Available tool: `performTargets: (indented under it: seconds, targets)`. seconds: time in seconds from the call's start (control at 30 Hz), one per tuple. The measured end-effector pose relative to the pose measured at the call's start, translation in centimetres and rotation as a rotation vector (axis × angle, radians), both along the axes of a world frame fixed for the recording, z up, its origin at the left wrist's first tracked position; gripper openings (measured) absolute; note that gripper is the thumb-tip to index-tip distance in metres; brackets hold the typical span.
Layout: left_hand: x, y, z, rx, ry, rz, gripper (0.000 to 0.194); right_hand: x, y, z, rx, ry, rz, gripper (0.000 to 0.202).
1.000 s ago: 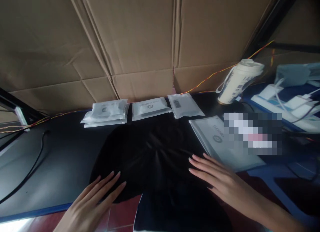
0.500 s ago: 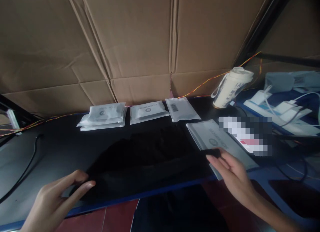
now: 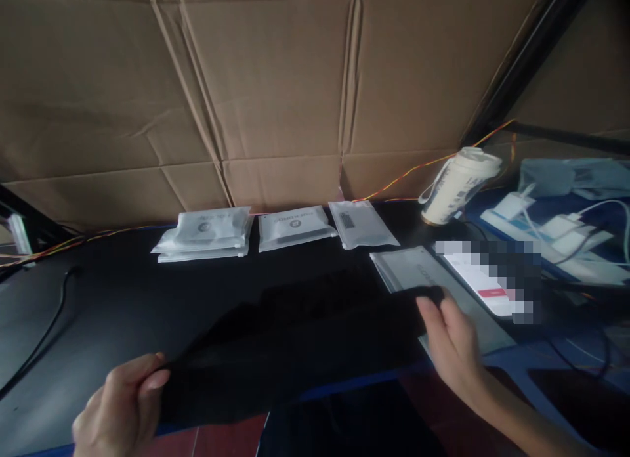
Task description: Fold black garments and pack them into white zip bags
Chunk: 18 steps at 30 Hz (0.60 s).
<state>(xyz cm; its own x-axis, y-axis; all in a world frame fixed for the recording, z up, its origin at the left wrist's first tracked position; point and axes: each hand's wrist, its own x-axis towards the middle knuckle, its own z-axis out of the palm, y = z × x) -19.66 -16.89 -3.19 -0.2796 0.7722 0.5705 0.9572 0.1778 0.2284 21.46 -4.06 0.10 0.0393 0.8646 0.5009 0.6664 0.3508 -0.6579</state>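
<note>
A length of black cloth is stretched between my two hands above the front of the black tabletop. My left hand pinches its left end between thumb and fingers. At the other end, my right hand grips a bunched part of the cloth, thumb on top. Dark on dark, the garment's exact kind and outline are hard to make out. A flat frosted zip bag with printing lies beneath and behind my right hand, partly covered by it and the cloth.
Along the back lie a stack of frosted zip bags, a single filled bag and one with a label. A lidded cup, a partly pixelated flat device and a power strip stand right. A black cable runs left.
My left hand has closed on the left end of the cloth. The cloth now spreads wider and hangs lower over the table's front edge, while my right hand keeps its hold.
</note>
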Motion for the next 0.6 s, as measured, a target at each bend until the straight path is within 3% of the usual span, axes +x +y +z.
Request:
performTargets:
  seconds: [0.17,0.3,0.4,0.5,0.6]
  targets:
    - [3.4,1.8,2.1,0.017,0.02,0.101,0.012,-0.7,1.3,0.3,0.011,-0.094,0.056,0.031]
    - [3.6,3.6,4.2,-0.113,-0.098,0.073,0.012,-2.3,3.6,1.0,0.018,-0.246,0.062,0.039]
    - [3.5,4.8,5.2,-0.192,-0.238,0.056,0.018,-3.7,5.4,0.5,0.004,-0.384,0.028,0.051]
    - [3.4,5.5,5.1,-0.258,-0.336,-0.018,0.027,-4.5,6.4,-0.7,0.052,-0.547,-0.008,0.058]
    - [2.6,5.6,4.1,-0.307,-0.384,-0.074,0.037,-4.7,6.6,-1.6,0.15,-0.689,-0.057,0.057]
